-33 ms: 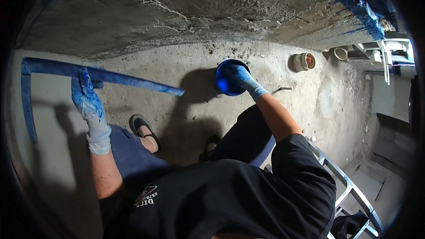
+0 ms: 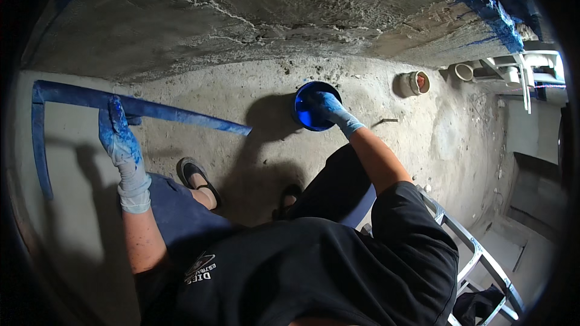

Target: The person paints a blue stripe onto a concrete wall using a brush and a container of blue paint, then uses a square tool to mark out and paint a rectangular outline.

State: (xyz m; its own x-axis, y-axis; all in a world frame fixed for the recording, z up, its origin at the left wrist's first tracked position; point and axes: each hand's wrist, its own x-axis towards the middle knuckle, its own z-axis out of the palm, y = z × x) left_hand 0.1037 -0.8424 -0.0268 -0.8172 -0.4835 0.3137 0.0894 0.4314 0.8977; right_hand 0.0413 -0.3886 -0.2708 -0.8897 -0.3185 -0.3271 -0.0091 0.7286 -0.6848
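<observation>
Looking down, I saw the left hand point(image 2: 121, 139), gloved and open, pressed flat against the blue painted strip point(image 2: 181, 115) on the rough concrete wall point(image 2: 241, 18). My right hand point(image 2: 329, 108) gripped the blue bucket point(image 2: 308, 105); beyond it stood a small can point(image 2: 417, 83).

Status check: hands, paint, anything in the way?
Left hand flat on the blue stripe. Right hand reaches into the blue bucket. Ladder at right, nothing between.
</observation>
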